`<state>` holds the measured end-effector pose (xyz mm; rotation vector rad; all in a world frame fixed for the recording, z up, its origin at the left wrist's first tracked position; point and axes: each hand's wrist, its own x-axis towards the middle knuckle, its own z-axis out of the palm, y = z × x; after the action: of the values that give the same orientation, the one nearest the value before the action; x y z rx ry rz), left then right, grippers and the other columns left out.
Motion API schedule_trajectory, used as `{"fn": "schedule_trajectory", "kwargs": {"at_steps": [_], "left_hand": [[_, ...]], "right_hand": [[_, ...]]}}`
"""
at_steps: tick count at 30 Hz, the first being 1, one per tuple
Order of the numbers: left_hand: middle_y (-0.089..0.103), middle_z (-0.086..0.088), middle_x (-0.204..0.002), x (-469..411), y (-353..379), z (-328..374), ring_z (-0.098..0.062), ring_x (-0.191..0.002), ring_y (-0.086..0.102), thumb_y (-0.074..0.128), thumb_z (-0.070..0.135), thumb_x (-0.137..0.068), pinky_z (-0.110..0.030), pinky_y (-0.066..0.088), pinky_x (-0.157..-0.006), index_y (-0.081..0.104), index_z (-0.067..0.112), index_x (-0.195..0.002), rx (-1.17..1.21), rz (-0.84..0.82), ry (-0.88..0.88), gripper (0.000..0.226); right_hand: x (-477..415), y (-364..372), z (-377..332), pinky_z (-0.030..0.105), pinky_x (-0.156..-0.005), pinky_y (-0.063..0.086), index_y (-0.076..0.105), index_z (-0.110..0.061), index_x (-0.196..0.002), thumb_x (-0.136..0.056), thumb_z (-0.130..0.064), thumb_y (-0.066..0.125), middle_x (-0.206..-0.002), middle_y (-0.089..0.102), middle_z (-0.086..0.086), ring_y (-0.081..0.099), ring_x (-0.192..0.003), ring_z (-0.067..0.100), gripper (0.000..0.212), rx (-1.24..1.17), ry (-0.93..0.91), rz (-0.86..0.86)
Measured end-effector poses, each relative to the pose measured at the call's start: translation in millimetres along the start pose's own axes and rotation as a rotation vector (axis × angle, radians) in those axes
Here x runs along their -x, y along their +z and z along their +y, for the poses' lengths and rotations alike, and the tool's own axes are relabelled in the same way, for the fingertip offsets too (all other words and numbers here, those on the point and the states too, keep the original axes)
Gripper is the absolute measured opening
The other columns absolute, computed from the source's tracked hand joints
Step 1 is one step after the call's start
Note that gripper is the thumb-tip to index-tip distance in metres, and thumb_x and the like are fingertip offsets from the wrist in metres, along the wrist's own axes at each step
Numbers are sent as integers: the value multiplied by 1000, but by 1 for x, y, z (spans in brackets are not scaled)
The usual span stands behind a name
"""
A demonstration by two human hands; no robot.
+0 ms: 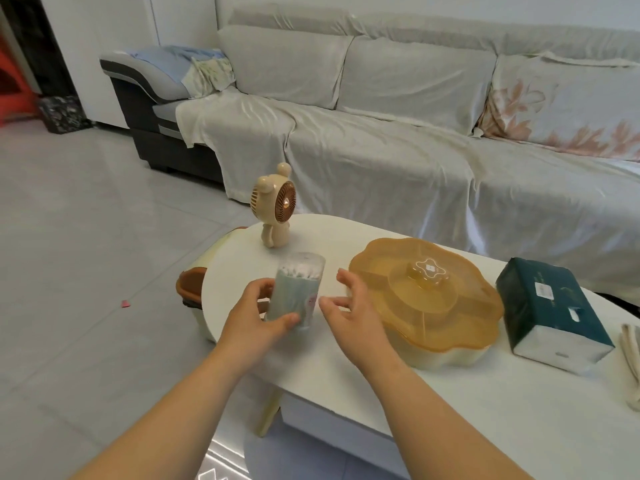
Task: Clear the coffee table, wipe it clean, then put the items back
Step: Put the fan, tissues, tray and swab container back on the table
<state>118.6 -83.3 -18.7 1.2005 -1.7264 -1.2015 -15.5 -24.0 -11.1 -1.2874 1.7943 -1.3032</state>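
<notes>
My left hand (258, 311) grips a clear round tub of cotton swabs (298, 289), tilted a little, at the left end of the white coffee table (325, 372). My right hand (349, 310) hovers just right of the tub with fingers spread, not touching it. A beige bear-shaped desk fan (275, 206) stands at the table's far left edge. An amber flower-shaped snack tray with a lid (429, 299) sits in the middle. To its right lies a dark green tissue pack (550, 317). A folded pale cloth (632, 362) shows at the right frame edge.
A small bin with a brown rim (190, 289) stands on the floor against the table's left end. A long sofa under a white cover (398, 143) runs behind the table. Grey tiled floor (86, 254) opens to the left.
</notes>
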Motion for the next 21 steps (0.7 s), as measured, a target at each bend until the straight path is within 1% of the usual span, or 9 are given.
{"fn": "schedule_trajectory", "kwargs": {"at_steps": [3, 5, 7, 9, 11, 14, 17, 19, 21], "left_hand": [[48, 9, -108, -10, 0, -17, -12, -99, 48, 72, 15, -72, -12, 36, -70, 41, 31, -108, -72, -3, 37, 50], [46, 10, -110, -17, 1, -27, -11, -100, 46, 70, 13, -73, -15, 36, -76, 43, 27, -117, -113, 14, 72, 54], [44, 8, -109, -24, -3, -34, -11, -97, 45, 69, 11, -73, -14, 36, -75, 44, 19, -122, -157, 76, 92, 56], [44, 4, -109, -35, -10, -38, -13, -95, 45, 69, 11, -74, -20, 37, -74, 45, 13, -121, -170, 165, 56, 53], [45, 1, -108, -49, -17, -41, -16, -94, 46, 68, 12, -75, -27, 37, -76, 46, 10, -120, -200, 227, 5, 50], [46, -1, -99, -65, -19, -40, -14, -89, 40, 67, 13, -76, -29, 34, -74, 47, 6, -113, -188, 289, -39, 43], [56, -11, -105, -78, -15, -42, -9, -88, 29, 65, 15, -77, -26, 29, -75, 47, 6, -114, -234, 334, -43, 42], [60, -15, -109, -84, -13, -44, -11, -87, 31, 64, 17, -78, -19, 25, -72, 47, 7, -115, -270, 351, -35, 43], [61, -16, -111, -86, -12, -46, -15, -86, 36, 65, 19, -78, -22, 27, -73, 47, 7, -116, -293, 355, -32, 44]], "right_hand": [[-3, 17, 18, 26, -96, 43, 28, -25, -137, -87, -28, 54, -139, 42, -6, 49, -114, 10, 56, 156, -33, -82], [-7, 22, 29, 27, -105, 34, 21, -23, -141, -89, -27, 51, -146, 35, -4, 40, -127, 12, 60, 252, -41, -113], [-8, 22, 42, 23, -112, 16, 14, -22, -143, -92, -27, 43, -154, 19, -4, 21, -139, 11, 59, 489, -60, -152], [-7, 22, 54, 21, -115, 2, 14, -20, -144, -95, -29, 32, -156, 6, -3, 7, -143, 8, 53, 714, -114, -177], [-7, 24, 57, 23, -115, -3, 17, -19, -143, -95, -29, 27, -157, 5, -2, 3, -143, 8, 50, 795, -145, -178], [-9, 26, 56, 23, -115, -4, 18, -18, -143, -95, -28, 25, -157, 6, -1, 2, -143, 9, 50, 819, -167, -155], [-9, 27, 56, 22, -115, -4, 19, -18, -143, -95, -28, 26, -157, 7, -1, 3, -143, 9, 49, 817, -160, -143], [-9, 27, 58, 22, -114, -3, 20, -18, -143, -95, -27, 27, -157, 8, -1, 4, -143, 9, 49, 809, -152, -138], [-9, 28, 57, 22, -114, -3, 21, -17, -143, -95, -27, 27, -156, 9, -1, 4, -143, 9, 49, 799, -157, -142]]}}
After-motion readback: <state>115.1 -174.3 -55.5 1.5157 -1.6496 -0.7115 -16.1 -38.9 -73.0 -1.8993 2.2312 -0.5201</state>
